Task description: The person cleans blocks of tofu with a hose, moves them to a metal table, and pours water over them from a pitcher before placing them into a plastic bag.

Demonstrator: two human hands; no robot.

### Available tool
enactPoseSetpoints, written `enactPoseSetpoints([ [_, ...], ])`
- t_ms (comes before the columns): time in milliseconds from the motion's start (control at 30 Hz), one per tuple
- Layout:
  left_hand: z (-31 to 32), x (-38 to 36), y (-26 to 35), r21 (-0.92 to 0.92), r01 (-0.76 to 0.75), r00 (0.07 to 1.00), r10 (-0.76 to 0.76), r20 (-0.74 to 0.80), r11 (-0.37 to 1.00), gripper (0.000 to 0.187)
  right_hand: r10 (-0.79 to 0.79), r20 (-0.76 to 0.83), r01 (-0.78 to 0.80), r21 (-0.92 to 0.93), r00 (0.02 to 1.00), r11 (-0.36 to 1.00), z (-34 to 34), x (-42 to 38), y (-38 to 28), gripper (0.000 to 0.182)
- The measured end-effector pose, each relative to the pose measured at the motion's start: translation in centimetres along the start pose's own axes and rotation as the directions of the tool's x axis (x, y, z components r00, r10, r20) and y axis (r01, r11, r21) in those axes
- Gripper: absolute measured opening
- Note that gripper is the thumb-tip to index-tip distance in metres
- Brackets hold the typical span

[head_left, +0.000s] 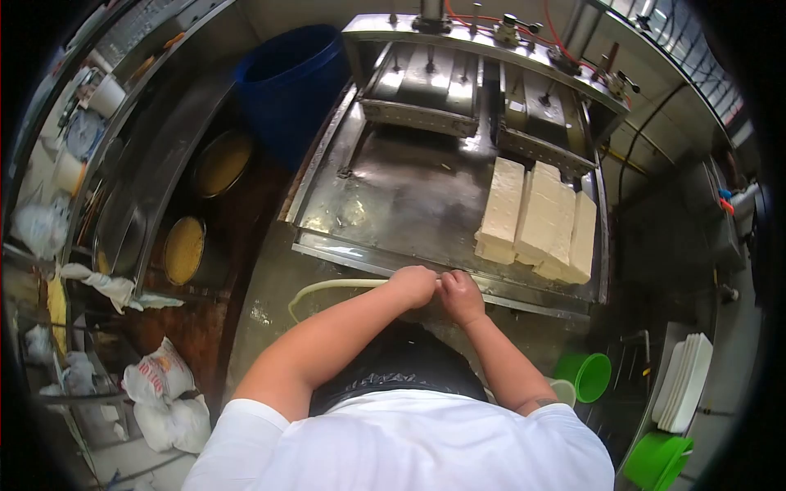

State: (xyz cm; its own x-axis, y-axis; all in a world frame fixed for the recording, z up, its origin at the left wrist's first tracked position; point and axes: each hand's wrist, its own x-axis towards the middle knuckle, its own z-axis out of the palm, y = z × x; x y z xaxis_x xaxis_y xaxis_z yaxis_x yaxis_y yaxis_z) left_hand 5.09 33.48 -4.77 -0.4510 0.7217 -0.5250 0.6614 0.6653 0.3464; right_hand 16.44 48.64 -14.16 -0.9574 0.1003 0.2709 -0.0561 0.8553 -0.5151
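My left hand (413, 286) is closed around a pale hose (342, 284), which curves away to the left and drops toward the floor. Right beside it, my right hand (461, 296) is also closed, its fingers wrapped at the end of the same hose; the tip is hidden by the fingers. Both hands are over the front edge of a wet steel press table (393, 192). On its right side stand several long cream-white blocks (544, 214) that look like cheese or tofu, apart from my hands.
Two perforated press plates (422, 119) hang under a steel frame (483, 37) at the back. A blue barrel (291, 90) stands left of the table. Round containers with yellow contents (185, 250), white sacks (164, 376) and green buckets (585, 376) are around the floor area.
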Motion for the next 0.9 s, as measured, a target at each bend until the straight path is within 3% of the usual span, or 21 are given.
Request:
enactPoseSetpoints([
  [67, 0.7, -0.6, -1.0, 0.010, 0.020, 1.000, -0.020, -0.012, 1.000, 0.034, -0.031, 0.035, 0.033, -0.048, 0.999, 0.998, 0.0, 0.4, 0.0, 0.023],
  [133, 2.2, -1.9, -3.8, -0.022, 0.081, 0.983, -0.083, -0.163, 0.996, 0.034, -0.069, 0.065, 0.075, -0.088, 0.995, 0.993, 0.5, 1.2, -0.2, 0.023],
  [267, 3.0, -5.0, -8.3, -0.041, 0.145, 0.980, -0.149, -0.132, 0.989, 0.041, -0.028, 0.032, 0.031, -0.072, 0.999, 0.997, 1.3, 1.0, -0.1, 0.024],
  [333, 5.9, -6.0, -11.5, -0.114, 0.123, 0.943, -0.152, -0.298, 0.986, 0.050, -0.026, 0.025, 0.027, -0.046, 0.999, 0.999, 1.3, 0.7, 0.2, 0.025],
  [533, 7.4, -8.7, -10.0, -0.202, 0.307, 0.907, -0.350, -0.232, 0.930, 0.073, -0.061, 0.104, 0.068, -0.074, 0.993, 0.995, -0.6, 1.1, 0.5, 0.024],
  [633, 8.3, -8.1, -10.1, -0.320, 0.245, 0.941, -0.303, -0.148, 0.915, 0.084, -0.122, 0.086, 0.129, -0.091, 0.989, 0.987, -0.5, 0.6, 1.7, 0.023],
  [667, 8.3, -8.5, -10.2, -0.339, 0.268, 0.927, -0.337, -0.165, 0.902, 0.084, -0.162, 0.097, 0.170, -0.078, 0.982, 0.982, -0.4, 0.8, 1.7, 0.023],
  [733, 8.6, -10.0, -10.4, -0.304, 0.124, 0.933, -0.215, -0.289, 0.945, 0.084, -0.147, 0.105, 0.161, -0.145, 0.984, 0.976, -0.2, 0.8, 1.6, 0.023],
  [767, 9.2, -10.7, -10.7, -0.362, 0.100, 0.912, -0.230, -0.338, 0.927, 0.085, -0.141, 0.106, 0.157, -0.163, 0.984, 0.974, 0.2, 0.8, 1.7, 0.024],
  [833, 9.5, -13.5, -10.6, -0.399, 0.186, 0.890, -0.326, -0.317, 0.898, 0.084, -0.146, 0.101, 0.163, -0.187, 0.984, 0.969, 1.3, 0.9, 2.3, 0.023],
  [867, 9.8, -14.9, -11.0, -0.429, 0.281, 0.891, -0.400, -0.216, 0.858, 0.078, -0.153, 0.098, 0.170, -0.194, 0.983, 0.966, 1.8, 0.9, 2.5, 0.023],
  [900, 12.3, -15.9, -12.6, -0.452, 0.303, 0.866, -0.440, -0.236, 0.839, 0.070, -0.147, 0.096, 0.160, -0.156, 0.985, 0.975, 1.8, 0.7, 2.1, 0.022],
])
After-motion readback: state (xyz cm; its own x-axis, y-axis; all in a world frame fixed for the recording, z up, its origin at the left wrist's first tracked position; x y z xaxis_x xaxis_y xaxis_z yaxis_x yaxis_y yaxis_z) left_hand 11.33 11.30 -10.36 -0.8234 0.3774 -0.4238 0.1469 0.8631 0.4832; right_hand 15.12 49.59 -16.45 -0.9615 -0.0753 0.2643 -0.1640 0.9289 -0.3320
